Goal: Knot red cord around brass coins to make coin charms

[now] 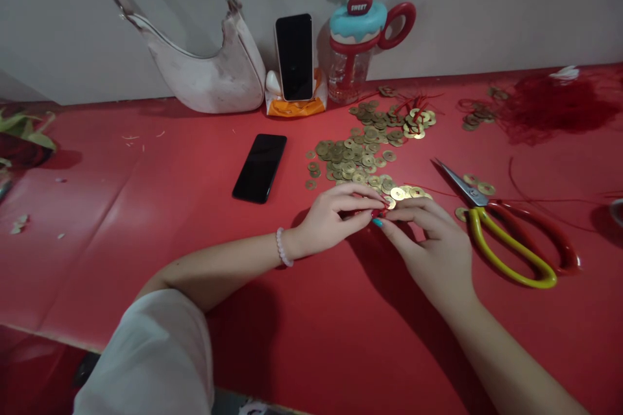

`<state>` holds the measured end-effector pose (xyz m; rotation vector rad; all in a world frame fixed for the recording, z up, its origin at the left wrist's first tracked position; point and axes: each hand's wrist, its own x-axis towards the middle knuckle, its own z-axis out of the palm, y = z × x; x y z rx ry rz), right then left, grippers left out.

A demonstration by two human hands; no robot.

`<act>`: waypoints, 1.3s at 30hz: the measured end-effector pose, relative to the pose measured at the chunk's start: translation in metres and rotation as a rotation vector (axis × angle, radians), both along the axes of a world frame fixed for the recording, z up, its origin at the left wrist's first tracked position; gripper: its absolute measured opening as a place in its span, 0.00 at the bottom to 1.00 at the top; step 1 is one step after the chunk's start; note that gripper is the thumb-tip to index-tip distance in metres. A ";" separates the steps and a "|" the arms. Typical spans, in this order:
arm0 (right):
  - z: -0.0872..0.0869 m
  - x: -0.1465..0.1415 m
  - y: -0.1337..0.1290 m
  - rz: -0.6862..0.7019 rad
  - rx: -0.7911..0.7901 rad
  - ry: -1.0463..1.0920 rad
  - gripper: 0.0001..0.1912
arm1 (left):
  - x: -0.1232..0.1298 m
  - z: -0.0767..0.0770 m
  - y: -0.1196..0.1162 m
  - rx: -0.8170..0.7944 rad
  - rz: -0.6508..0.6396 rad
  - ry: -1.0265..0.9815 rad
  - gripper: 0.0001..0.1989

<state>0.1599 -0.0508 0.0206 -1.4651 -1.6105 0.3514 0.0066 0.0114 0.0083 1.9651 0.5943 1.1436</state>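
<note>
My left hand [337,215] and my right hand [431,240] meet over the red tabletop, fingertips pinched close together. Between them is a thin red cord [382,213], partly hidden by the fingers. A length of red cord also runs off to the right past my right hand. Just beyond the fingertips, brass coins with centre holes [348,159] lie in a loose spread, and one bright coin [398,194] is right behind my fingers. Scissors [479,198] with one yellow and one red handle lie to the right of my right hand, blades pointing away.
A black phone [259,167] lies left of the coins. Against the wall stand a white handbag [209,78], a propped phone [294,58] and a cup with a blue lid [357,23]. A tangle of red cord [559,107] sits at the back right.
</note>
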 end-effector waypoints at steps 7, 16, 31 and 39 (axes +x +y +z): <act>-0.001 0.001 0.000 -0.018 -0.012 0.004 0.01 | -0.001 0.000 0.000 0.033 -0.019 0.030 0.10; -0.006 0.002 -0.004 -0.092 -0.081 0.129 0.01 | 0.000 0.000 0.001 0.062 -0.035 0.010 0.11; -0.005 0.002 -0.004 -0.018 -0.097 0.230 0.04 | 0.000 -0.001 0.001 0.115 -0.038 0.015 0.10; 0.000 0.001 -0.004 -0.024 0.011 0.123 0.06 | 0.000 0.001 0.001 0.117 -0.006 0.022 0.08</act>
